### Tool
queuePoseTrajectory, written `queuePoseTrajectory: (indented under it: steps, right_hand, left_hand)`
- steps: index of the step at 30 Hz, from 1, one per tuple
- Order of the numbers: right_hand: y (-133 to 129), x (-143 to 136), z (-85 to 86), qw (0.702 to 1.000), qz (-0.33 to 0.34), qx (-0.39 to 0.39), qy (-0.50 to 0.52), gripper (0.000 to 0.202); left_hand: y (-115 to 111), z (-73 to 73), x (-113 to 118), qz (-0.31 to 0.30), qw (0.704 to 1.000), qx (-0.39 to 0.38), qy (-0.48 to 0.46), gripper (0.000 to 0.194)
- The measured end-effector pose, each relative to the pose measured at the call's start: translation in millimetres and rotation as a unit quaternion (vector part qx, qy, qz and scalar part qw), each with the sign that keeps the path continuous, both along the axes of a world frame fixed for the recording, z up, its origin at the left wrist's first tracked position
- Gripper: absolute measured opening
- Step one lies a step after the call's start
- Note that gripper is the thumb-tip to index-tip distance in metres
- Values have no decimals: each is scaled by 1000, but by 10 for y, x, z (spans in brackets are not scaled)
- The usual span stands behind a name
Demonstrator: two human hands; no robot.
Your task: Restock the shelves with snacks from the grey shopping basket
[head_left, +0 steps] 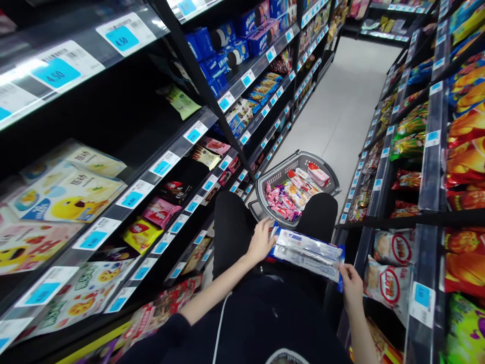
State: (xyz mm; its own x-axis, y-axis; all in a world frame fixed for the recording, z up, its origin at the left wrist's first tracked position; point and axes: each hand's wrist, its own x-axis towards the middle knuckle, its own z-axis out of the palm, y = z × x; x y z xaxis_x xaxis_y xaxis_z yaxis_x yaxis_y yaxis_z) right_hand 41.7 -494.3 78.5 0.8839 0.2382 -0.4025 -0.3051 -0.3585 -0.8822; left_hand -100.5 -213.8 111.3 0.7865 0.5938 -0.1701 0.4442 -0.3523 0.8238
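Observation:
A long blue and silver snack package (306, 253) lies across my lap, its printed face up. My left hand (262, 241) grips its left end, and my right hand (349, 279) pinches its right end. Beyond my knees a grey shopping basket (278, 174) stands on the floor. It holds pink packets (282, 212) at the near left, pale wrapped packs in the middle and red and white packs (317, 174) at the far side. My right knee covers part of its near edge.
Shelves with price tags (162, 163) and packaged snacks run along the left. More shelves with bagged snacks (390, 283) stand close on the right. The grey floor aisle (341, 96) stretches ahead to a far shelf (386, 25).

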Motion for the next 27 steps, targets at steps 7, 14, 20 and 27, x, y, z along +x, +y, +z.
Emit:
queuePoseTrajectory:
  steps: [7,14,20,27]
  right_hand:
    - [71,29,66,1000,-9,-26,6,45]
    - [126,-84,71,999,-49,-14,-8,43]
    - [102,-54,100,997,-30,-58,-45,44]
    - [62,34,239,999,39,-16,3,40]
  left_hand:
    - [-638,289,683,-354,890,286,-7,56]
    - [-798,192,725,-376,867,326,21,60]
    - [-612,87,691,-390,886,242,61,66]
    - [-35,-210,348,-223,963,21,151,86]
